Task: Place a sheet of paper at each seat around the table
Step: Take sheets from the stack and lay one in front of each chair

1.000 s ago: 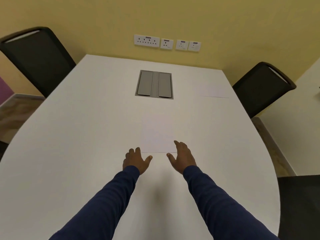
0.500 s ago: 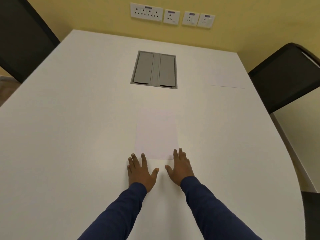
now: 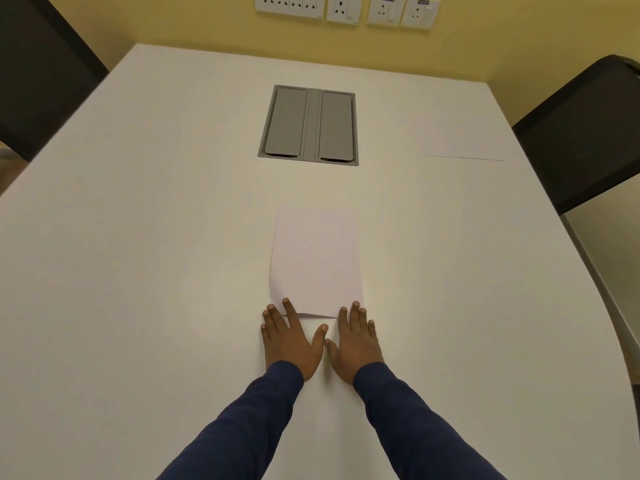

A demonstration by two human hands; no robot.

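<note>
A white sheet of paper lies on the white table straight ahead of me, its near edge slightly lifted. My left hand lies flat, fingers spread, with fingertips on the sheet's near left corner. My right hand lies flat beside it, fingertips on the near right corner. Neither hand grips anything. A second sheet lies at the far right, in front of a black chair.
A grey double-lid cable box is set into the table beyond the sheet. Another black chair stands at the far left. Wall sockets line the yellow wall. The table edge curves away on the right.
The camera has moved closer and lower over the table. Both hands slid forward onto the sheet's near edge and came closer together; that edge now buckles up slightly.
</note>
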